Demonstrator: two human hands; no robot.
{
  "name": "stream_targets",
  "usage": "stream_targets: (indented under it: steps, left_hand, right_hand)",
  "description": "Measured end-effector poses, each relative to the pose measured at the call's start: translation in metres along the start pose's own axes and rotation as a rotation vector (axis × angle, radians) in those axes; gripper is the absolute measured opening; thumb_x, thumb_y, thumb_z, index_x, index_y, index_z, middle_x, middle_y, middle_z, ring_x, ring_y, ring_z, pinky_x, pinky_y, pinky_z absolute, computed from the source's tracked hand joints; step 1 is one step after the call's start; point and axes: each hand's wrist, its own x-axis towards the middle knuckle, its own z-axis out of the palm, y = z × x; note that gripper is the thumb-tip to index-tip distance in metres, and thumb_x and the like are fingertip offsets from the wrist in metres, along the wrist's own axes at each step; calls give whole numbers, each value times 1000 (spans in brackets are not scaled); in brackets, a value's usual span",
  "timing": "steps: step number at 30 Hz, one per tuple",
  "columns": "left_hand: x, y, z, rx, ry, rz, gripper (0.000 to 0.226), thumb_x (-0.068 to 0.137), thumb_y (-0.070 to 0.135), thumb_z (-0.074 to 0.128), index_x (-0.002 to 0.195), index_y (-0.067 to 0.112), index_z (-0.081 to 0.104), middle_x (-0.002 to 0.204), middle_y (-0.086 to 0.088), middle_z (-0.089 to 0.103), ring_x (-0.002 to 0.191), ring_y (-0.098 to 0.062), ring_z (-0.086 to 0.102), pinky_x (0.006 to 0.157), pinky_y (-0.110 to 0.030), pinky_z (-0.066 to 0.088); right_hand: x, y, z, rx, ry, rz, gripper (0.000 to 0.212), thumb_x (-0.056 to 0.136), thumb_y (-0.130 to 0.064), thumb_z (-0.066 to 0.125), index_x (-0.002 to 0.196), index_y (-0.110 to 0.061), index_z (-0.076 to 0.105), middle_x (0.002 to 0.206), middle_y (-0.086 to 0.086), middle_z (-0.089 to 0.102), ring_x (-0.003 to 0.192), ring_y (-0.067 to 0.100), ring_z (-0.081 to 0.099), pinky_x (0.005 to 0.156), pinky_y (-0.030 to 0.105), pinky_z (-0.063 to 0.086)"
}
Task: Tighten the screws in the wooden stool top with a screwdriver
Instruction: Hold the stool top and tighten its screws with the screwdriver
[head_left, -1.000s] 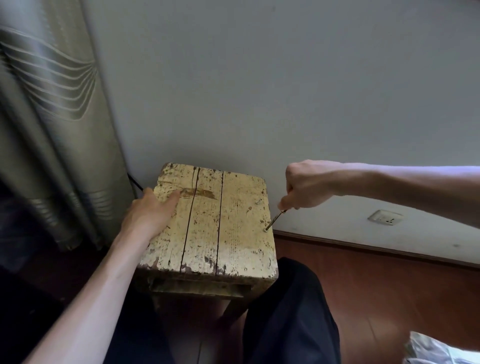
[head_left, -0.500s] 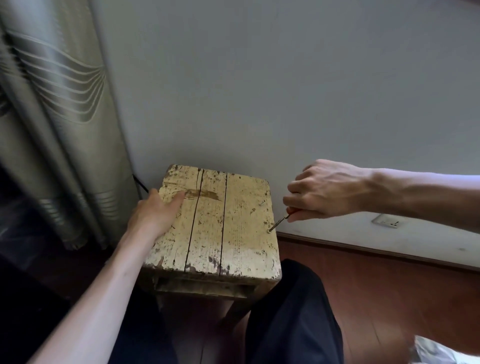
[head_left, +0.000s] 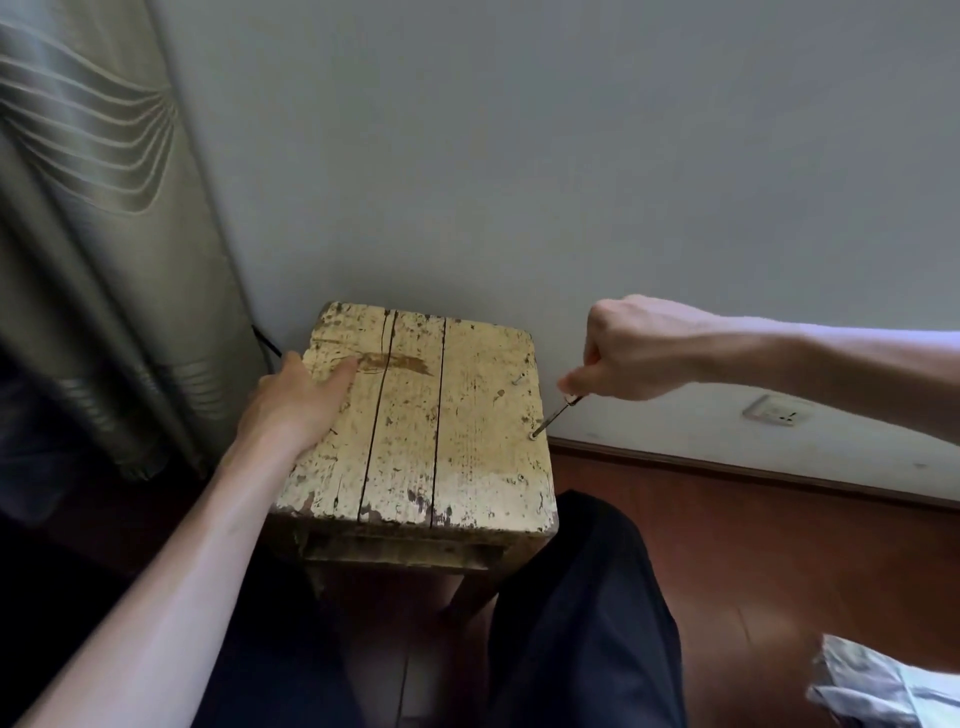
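Room in a home. Plain painted wall (head_left: 571, 156), grey-green curtain (head_left: 93, 234) hanging to the floor on the left, reddish wood floor (head_left: 779, 545) with a dark baseboard (head_left: 753, 470), wall socket (head_left: 771, 411) low on the wall, worn painted wooden stool (head_left: 415, 441) standing against the wall.
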Motion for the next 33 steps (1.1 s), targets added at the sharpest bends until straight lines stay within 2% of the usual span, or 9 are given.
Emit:
stream_targets:
  steps: [2, 6, 9, 11, 13, 16, 20, 24, 33]
  left_hand:
    - [-1, 0, -1, -7, -4, -3, 105, 91, 84, 33, 163, 10, 17, 166, -17, 30, 149, -39, 33, 113, -54, 37]
    - [-3, 0, -3, -5, -5, 3, 104, 91, 83, 33, 163, 8, 19, 164, -17, 33, 150, -39, 32, 113, -52, 37]
    - [-2, 0, -3, -28, -16, -4, 105, 91, 83, 35, 163, 9, 19, 165, -18, 31, 150, -40, 32, 114, -54, 36]
    - [-1, 0, -3, -32, -21, -10, 106, 90, 84, 35, 163, 9, 17, 166, -17, 30, 150, -40, 31, 116, -56, 36]
    - [-1, 0, -2, -23, -17, -11, 106, 90, 84, 34, 163, 9, 18, 165, -17, 31, 149, -40, 33, 115, -56, 37]
    - [0, 0, -2, -6, -10, -6, 105, 91, 84, 34, 162, 8, 21, 163, -18, 35, 146, -40, 39, 113, -54, 40]
    - [0, 0, -1, -4, -7, -5, 104, 91, 83, 34, 163, 9, 18, 165, -16, 33, 147, -38, 38, 112, -51, 38]
    - [3, -1, 1, 3, -1, -11, 103, 91, 83, 34, 163, 11, 18, 164, -16, 33, 145, -39, 40, 110, -50, 40]
    - [8, -3, 3, -1, 13, -26, 104, 88, 86, 35, 162, 14, 23, 162, -16, 37, 142, -39, 44, 107, -49, 42]
  right_hand:
    - [4, -8, -6, -13, -43, 19, 51, 94, -55, 69, 73, -9, 65, 72, 4, 66, 59, 21, 57, 51, 26, 42]
    - [-1, -13, -15, -137, -87, -1, 57, 96, -59, 63, 65, -12, 53, 66, 2, 56, 57, 20, 52, 52, 27, 39]
    - [-9, -11, -16, -243, -62, -91, 42, 94, -57, 62, 89, -16, 67, 82, 2, 68, 73, 23, 65, 58, 30, 46]
    - [-15, -6, -17, -285, -10, -178, 29, 95, -53, 62, 98, -24, 66, 83, -5, 67, 70, 15, 62, 56, 29, 46]
    - [-17, 0, -19, -313, 40, -233, 29, 97, -55, 63, 99, -26, 67, 78, -11, 62, 63, 7, 57, 52, 27, 42]
    - [-13, 14, -25, -285, 160, -244, 36, 98, -62, 60, 98, -27, 69, 80, -9, 66, 65, 11, 61, 54, 28, 44]
    - [-7, 28, -17, -249, 288, -226, 38, 100, -63, 54, 89, -27, 62, 81, -4, 66, 68, 21, 60, 56, 30, 39]
    - [-2, 33, -2, -180, 329, -209, 39, 99, -62, 56, 89, -25, 64, 70, -7, 57, 60, 19, 53, 55, 29, 36]
    - [6, 38, 7, -130, 356, -230, 38, 98, -61, 57, 91, -24, 65, 77, -1, 64, 66, 24, 58, 59, 30, 40]
